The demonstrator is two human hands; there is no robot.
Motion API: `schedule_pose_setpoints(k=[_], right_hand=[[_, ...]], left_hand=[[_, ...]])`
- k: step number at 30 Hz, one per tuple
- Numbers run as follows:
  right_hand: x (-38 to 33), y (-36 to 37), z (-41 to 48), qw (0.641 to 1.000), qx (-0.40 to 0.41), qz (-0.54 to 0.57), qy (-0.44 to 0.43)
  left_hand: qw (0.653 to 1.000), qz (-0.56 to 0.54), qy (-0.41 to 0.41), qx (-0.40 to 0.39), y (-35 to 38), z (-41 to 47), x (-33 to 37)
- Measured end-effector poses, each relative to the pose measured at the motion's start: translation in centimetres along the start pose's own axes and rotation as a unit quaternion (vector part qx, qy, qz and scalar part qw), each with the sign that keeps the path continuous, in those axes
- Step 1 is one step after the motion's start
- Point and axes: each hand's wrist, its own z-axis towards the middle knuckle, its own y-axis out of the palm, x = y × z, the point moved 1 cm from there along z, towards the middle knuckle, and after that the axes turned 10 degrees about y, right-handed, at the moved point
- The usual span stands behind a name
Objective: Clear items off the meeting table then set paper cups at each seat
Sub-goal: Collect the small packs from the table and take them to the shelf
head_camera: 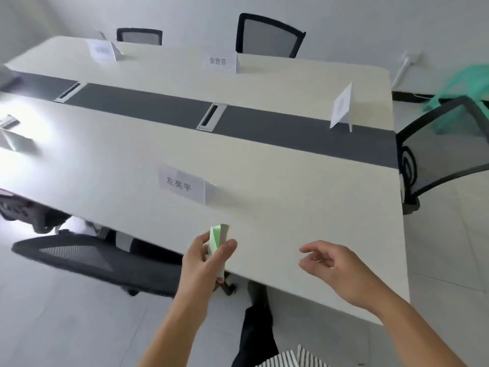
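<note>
Matt table (291, 181) — paper name cards (182, 185)

Name cards (182, 185) on table (291, 165) — chairs (268, 35) around

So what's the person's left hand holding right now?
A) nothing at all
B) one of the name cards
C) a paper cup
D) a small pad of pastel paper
D: the left hand grips a small pad of pastel paper over the near edge of the meeting table, while the right hand is open and empty, and the nearest name card stands on the table, untouched.
</note>
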Motion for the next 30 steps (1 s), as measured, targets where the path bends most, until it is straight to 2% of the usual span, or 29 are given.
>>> schedule_pose_setpoints(k=[3, 5, 10, 13, 20, 25, 30], right_hand=[[0.0, 3.9, -2.6, 0.998, -0.050, -0.002, -0.023], [-1.3, 6.7, -4.3, 0.995, -0.088, -0.022, -0.050], [-6.6, 13.2, -6.6, 0.980, -0.145, -0.074, -0.117], [-10.2, 18.0, -7.8, 0.972, -0.157, -0.097, -0.146], [-17.8, 35.6, -9.5, 0.942, -0.231, -0.163, -0.182], [-22.2, 45.4, -10.6, 0.904, -0.311, -0.225, -0.187], [-27.3, 49.8, -6.7, 0.917, -0.283, -0.220, -0.178]], left_hand=[[1.000, 0.021, -0.011, 0.004, -4.9, -7.3, -1.2], [1.000, -0.002, -0.004, 0.015, -8.3, -11.5, -1.2], [0.987, -0.078, 0.024, 0.138, -16.3, -17.8, -2.4], [0.978, -0.104, 0.029, 0.180, -21.3, -20.7, -3.5], [0.948, -0.108, -0.008, 0.298, -37.5, -27.8, -8.2], [0.914, -0.113, -0.021, 0.388, -47.2, -28.8, -10.4], [0.919, -0.139, -0.024, 0.368, -53.9, -25.1, -11.3]])
